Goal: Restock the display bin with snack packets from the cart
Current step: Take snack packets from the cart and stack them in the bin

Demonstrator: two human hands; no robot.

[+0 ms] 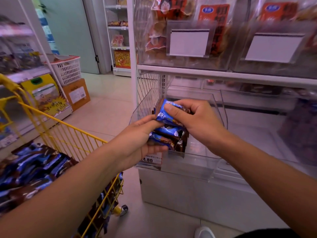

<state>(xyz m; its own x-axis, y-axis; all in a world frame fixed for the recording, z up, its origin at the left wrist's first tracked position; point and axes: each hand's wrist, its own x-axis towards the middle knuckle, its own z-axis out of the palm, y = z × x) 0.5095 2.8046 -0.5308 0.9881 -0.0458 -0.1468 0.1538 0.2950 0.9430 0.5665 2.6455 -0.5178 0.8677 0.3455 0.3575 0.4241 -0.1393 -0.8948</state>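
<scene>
Over the clear bin (pixel 214 107), both hands are busy: the right hand (pixel 193 119) pinches one blue packet (pixel 169 111) by its top, fingers curled round it, while the left hand (pixel 142 136) grips a stack of packets (pixel 169 137) at the bin's front edge. Left of the bin, the yellow cart (pixel 72 133) is heaped with more packets (pixel 32 169).
</scene>
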